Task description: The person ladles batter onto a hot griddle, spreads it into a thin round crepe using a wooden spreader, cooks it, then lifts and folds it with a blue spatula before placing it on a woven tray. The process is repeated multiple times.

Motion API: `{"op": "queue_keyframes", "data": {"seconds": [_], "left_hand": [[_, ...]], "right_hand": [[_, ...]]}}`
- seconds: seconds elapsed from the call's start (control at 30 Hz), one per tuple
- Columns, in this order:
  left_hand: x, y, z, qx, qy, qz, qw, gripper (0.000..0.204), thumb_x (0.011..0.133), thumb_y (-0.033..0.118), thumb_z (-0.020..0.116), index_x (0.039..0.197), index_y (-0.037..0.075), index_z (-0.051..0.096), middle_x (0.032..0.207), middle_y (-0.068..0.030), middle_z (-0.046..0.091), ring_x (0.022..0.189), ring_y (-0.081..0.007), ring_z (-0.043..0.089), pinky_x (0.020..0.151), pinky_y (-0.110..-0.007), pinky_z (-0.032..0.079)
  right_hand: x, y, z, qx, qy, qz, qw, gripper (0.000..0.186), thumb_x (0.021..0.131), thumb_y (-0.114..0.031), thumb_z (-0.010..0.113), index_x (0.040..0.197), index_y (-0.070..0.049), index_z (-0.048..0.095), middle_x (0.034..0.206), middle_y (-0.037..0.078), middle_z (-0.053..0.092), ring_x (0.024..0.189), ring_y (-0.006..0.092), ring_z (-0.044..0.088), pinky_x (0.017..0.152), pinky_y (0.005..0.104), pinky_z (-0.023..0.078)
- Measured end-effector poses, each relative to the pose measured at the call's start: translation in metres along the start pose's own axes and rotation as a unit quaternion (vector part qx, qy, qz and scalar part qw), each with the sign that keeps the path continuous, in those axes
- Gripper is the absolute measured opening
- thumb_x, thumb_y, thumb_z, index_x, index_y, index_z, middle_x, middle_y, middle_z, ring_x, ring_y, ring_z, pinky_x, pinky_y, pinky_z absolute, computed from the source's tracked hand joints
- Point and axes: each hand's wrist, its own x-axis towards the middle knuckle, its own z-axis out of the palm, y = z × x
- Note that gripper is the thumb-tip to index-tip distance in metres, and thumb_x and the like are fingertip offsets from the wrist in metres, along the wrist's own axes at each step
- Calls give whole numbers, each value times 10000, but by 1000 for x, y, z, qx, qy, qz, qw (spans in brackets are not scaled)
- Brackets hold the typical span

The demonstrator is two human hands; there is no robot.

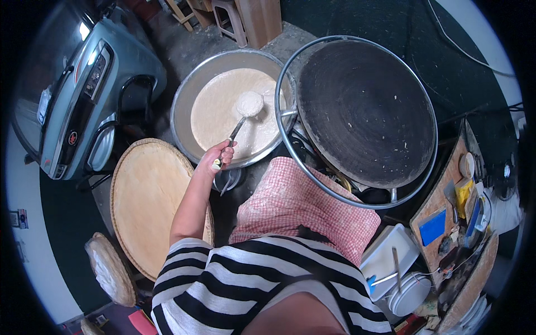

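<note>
A ladle (pixel 241 120) is gripped in the left hand (pixel 219 158), the fingers closed tight round the lower end of its metal handle. The ladle's long axis is seen running on a diagonal, from the hand up and to the right, with the bowl pointed away from the person and toward the centre of the basin (pixel 184 100). The bowl is heaped with pale batter (pixel 215 114) and is held over the batter's surface, well inside the basin's rim; whether it is touching the batter cannot be told. The right hand is not seen.

Just right of the basin, a large round black griddle (pixel 365 111) is shown, ringed by a metal hoop (pixel 286 92) that overlaps the basin's right edge. Below and left of the basin, a round woven tray (pixel 145 206) is laid flat, with a smaller woven tray (pixel 110 269) beyond it, further from the basin. A pink checked cloth (pixel 296 209) is spread over the person's lap below the basin, beneath a striped top (pixel 234 279). Far right of the basin, a cluttered wooden board (pixel 430 204) and a white box (pixel 388 254) are seen.
</note>
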Motion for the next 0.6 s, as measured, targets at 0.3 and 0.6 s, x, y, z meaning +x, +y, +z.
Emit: {"op": "queue_keyframes", "data": {"seconds": [0.3,0.6], "left_hand": [[-53,20,65,67,26,43,996,286,944,228,396,1084,-16,448,620,7,431,405,-46,357,316,-186,304],[-49,2,194,246,-49,135,959,273,931,250,443,1097,35,471,626,29,438,417,-33,363,330,-162,311]], "right_hand": [[23,-186,97,126,-95,-266,951,415,857,-336,574,959,66,568,785,84,581,673,149,506,586,304,432],[92,-250,150,129,-95,-267,950,346,767,-273,672,886,45,605,746,61,587,648,151,494,602,314,435]]}}
